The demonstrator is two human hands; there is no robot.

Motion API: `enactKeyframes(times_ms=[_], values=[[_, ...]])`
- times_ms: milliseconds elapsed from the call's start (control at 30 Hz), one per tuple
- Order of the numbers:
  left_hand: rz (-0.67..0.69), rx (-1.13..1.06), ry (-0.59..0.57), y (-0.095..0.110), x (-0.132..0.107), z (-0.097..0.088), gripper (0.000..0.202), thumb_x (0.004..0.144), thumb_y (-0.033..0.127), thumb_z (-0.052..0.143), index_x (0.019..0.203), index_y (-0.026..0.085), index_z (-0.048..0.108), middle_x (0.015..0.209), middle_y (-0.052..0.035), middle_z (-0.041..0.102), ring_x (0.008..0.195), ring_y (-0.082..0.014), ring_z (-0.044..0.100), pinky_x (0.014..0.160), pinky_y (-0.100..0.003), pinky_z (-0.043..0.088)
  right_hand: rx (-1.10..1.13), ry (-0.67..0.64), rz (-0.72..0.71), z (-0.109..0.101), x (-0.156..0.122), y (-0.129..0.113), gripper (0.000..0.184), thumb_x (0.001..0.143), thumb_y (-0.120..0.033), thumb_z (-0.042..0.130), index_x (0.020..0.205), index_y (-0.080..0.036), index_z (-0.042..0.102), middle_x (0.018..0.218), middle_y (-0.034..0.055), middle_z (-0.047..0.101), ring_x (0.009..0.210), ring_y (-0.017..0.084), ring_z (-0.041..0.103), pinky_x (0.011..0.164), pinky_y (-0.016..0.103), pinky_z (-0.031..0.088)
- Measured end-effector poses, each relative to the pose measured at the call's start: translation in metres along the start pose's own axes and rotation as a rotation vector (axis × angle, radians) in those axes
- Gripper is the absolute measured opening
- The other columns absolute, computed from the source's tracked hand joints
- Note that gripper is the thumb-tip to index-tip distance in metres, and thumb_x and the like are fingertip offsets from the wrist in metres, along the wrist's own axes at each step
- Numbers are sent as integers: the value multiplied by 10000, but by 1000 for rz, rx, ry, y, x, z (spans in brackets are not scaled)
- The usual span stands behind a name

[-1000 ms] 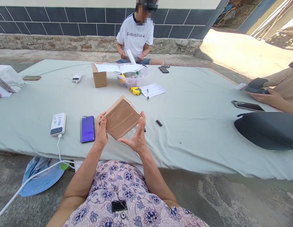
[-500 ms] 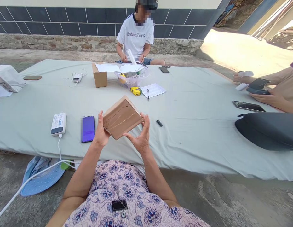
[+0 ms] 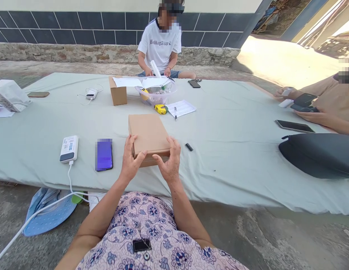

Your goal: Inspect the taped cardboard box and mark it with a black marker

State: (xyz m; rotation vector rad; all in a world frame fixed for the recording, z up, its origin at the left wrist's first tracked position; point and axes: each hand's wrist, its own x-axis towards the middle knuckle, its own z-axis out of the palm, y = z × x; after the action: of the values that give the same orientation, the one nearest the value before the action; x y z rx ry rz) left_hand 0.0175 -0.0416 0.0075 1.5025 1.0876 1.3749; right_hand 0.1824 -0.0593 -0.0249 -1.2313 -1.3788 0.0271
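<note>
A flat cardboard box [image 3: 148, 137] is being set level on the grey-green sheet [image 3: 233, 150], right of a purple phone [image 3: 104, 154]. Its near edge is gripped by the left hand [image 3: 131, 160] and right hand [image 3: 169, 162], fingers curled. Steady, even lowering seems needed next.

It was an outdoor yard: a cloth-covered mat [image 3: 233, 123] lay on concrete beside a dark tiled wall [image 3: 78, 35].

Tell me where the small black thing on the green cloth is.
In the head view the small black thing lies on the green cloth, just right of the cardboard box that both hands grip, beyond the right hand.
</note>
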Motion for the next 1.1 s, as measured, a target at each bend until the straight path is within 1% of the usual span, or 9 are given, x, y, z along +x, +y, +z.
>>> enactKeyframes(times_ms=[133, 267, 433, 567, 633, 800, 900, 1000, 1100], values=[[23, 88, -26, 2, -3, 2, 762, 756, 538, 797, 1415, 315, 489, 1660, -95, 263, 1568, -321, 200, 1249, -484, 278, 3, 39, 49, 2, 0, -3, 630, 878, -602, 638, 1387, -249, 524, 1415, 150, 515, 1365, 282, 500, 1137, 519, 463], [12, 76, 14, 2, -1, 0, 838, 705, 571, 830, 1422, 324, 473, 1629, -88, 323, 1557, -319, 232, 1269, -473, 242, 106, 47, 108, -4, 2, -5, 538, 888, -511, 671, 1346, -252, 562, 1364, 121, 587, 1331, 253, 546, 1122, 473, 492], [-55, -11, -4, 2, 3, -6, 762, 759, 595, 774, 1414, 334, 484, 1569, -65, 420, 1443, -310, 408, 1183, -436, 375, 324, 37, 190, -10, 6, -5, 388, 943, -442, 605, 1265, -226, 623, 1318, 113, 645, 1252, 208, 620, 974, 345, 583], [-70, -84, -36, -2, 7, -13, 715, 771, 605, 748, 1388, 328, 514, 1490, -68, 503, 1331, -301, 506, 1091, -405, 444, 339, 41, 121, -13, 6, -5, 273, 954, -419, 591, 1137, -240, 683, 1278, 96, 663, 1223, 205, 626, 918, 333, 587], [-52, -115, -59, -6, 10, -17, 699, 766, 582, 752, 1377, 327, 527, 1465, -63, 526, 1312, -301, 518, 1080, -397, 447, 303, 32, 73, -15, 6, -5, 269, 942, -446, 603, 1093, -244, 698, 1248, 94, 661, 1197, 214, 627, 927, 358, 581], [0, -171, -126, -14, 19, -35, 732, 698, 561, 780, 1352, 309, 569, 1473, -62, 518, 1312, -331, 510, 1074, -398, 456, 253, -29, -96, -20, 7, -3, 405, 911, -593, 584, 1087, -249, 707, 1167, 97, 623, 1165, 242, 610, 1031, 455, 532], [36, -186, -167, -19, 23, -46, 744, 662, 558, 796, 1332, 302, 600, 1450, -67, 531, 1298, -342, 514, 1063, -401, 467, 219, -108, -174, -25, 8, -3, 527, 864, -695, 586, 1147, -264, 691, 1299, 108, 563, 1288, 280, 550, 1101, 500, 488], [46, -171, -244, -21, 24, -54, 767, 657, 576, 790, 1341, 289, 595, 1451, -81, 528, 1307, -356, 505, 1081, -424, 458, 123, -220, -220, -28, 9, -4, 772, 767, -866, 514, 1248, -275, 641, 1549, 106, 375, 1516, 366, 313, 1229, 598, 330], [35, -144, -312, -21, 24, -60, 797, 660, 587, 783, 1359, 267, 572, 1471, -95, 506, 1326, -368, 485, 1096, -451, 444, 60, -296, -268, -30, 10, -5, 915, 718, -932, 440, 1338, -275, 579, 1660, 90, 193, 1583, 400, 132, 1264, 638, 232]])
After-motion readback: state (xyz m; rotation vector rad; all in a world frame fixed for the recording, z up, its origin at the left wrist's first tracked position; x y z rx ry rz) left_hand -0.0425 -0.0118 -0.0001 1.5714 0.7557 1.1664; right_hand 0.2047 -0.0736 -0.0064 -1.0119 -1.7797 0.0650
